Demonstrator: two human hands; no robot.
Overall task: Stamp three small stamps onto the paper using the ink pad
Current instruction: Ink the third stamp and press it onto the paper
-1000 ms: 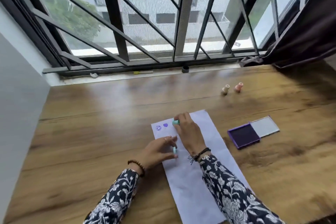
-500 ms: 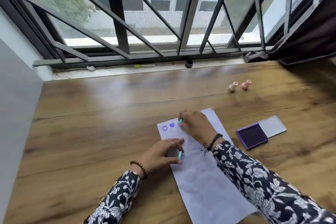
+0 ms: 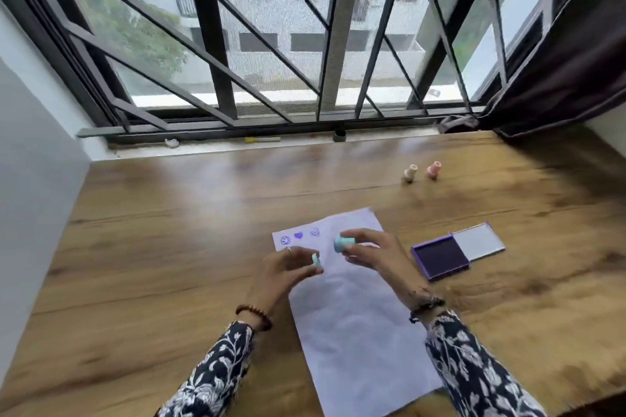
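Observation:
A white paper (image 3: 355, 332) lies on the wooden table (image 3: 169, 264). Three purple prints (image 3: 299, 236) sit in a row along its far left edge. My right hand (image 3: 369, 252) holds a small teal stamp (image 3: 342, 242) lifted just above the paper, to the right of the prints. My left hand (image 3: 288, 267) pinches a small teal cap (image 3: 316, 259) near the paper's left edge. The open purple ink pad (image 3: 440, 257) rests to the right of the paper with its lid (image 3: 479, 242) folded out. A cream stamp (image 3: 410, 174) and a pink stamp (image 3: 433, 170) stand farther back on the right.
A barred window (image 3: 271, 44) runs along the table's far edge, with a small black cup (image 3: 339, 135) and a yellow pen (image 3: 262, 139) on the sill. A dark curtain (image 3: 559, 71) hangs at the right. A grey wall (image 3: 34, 179) bounds the left side.
My right hand has lifted the teal stamp off the paper and drawn it back right, leaving a third print. My left hand has risen slightly with the cap.

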